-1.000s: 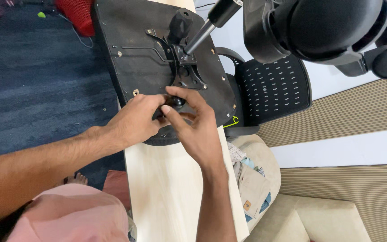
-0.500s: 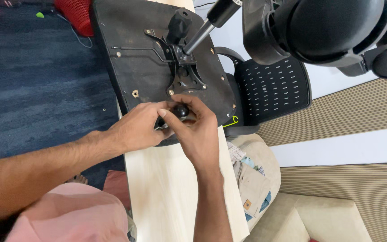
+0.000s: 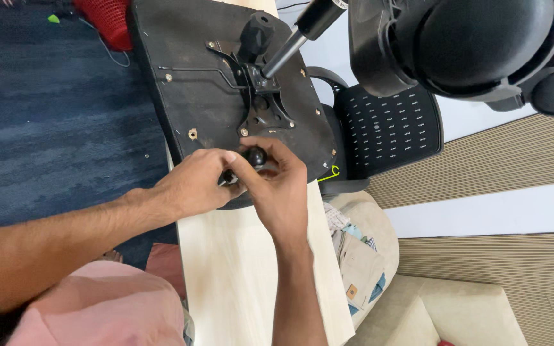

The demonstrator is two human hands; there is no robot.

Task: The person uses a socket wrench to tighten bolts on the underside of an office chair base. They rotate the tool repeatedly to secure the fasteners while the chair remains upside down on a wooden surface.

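Observation:
An upturned office chair seat [image 3: 187, 96] lies on a pale wooden table [image 3: 245, 275], its black underside facing up with a metal mechanism plate [image 3: 261, 106] and gas cylinder [image 3: 296, 38]. Both hands meet at the seat's near edge. My left hand [image 3: 190, 186] and my right hand [image 3: 277, 186] close together around a small black round-headed knob [image 3: 253, 157] on a short lever. The knob's shaft is mostly hidden by my fingers.
The chair's mesh backrest [image 3: 386, 128] hangs off the table's right side. A black wheeled base [image 3: 476, 45] looms at the top right. A beige sofa with folded cloths [image 3: 360, 256] stands lower right. Blue carpet [image 3: 52, 128] and a red basket [image 3: 107, 22] lie to the left.
Both hands have shifted slightly toward the seat's near edge, and the black knob now shows between my fingers, where earlier they covered it.

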